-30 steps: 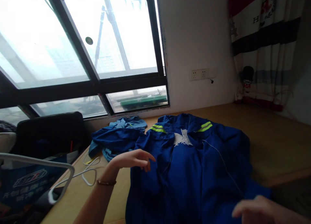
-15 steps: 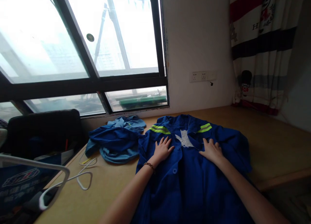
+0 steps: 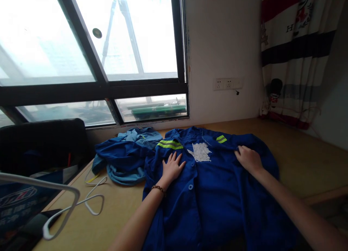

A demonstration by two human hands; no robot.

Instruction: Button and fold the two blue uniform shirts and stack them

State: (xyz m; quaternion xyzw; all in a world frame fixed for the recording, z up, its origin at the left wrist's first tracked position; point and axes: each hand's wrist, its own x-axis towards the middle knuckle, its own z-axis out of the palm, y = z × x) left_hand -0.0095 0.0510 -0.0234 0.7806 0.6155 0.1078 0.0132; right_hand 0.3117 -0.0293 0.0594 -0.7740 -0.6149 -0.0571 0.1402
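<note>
A dark blue work jacket (image 3: pixel 217 193) lies spread on the wooden tabletop, collar toward the wall. It has yellow-green and grey reflective strips on both shoulders and buttons down its front. A white patch (image 3: pixel 201 152) shows inside the neck opening. My left hand (image 3: pixel 172 168) rests flat on the jacket's left front, fingers spread, just below the shoulder strip. At the right side, my right hand (image 3: pixel 248 159) is closed, pinching the edge of the jacket's front panel, which is drawn outward. Its fingertips are partly hidden by the hand.
A heap of blue clothes (image 3: pixel 122 153) sits on the tabletop (image 3: pixel 114 211) left of the jacket. A white cable or tube (image 3: pixel 94 198) curls at the left, near a black chair back (image 3: pixel 43 138). Behind are a window, a wall socket (image 3: pixel 224 84) and a curtain (image 3: pixel 296 58).
My right hand has moved right, from the neck opening outward, pulling the front panel with it and baring more of the white patch. My left hand remains flat on the jacket.
</note>
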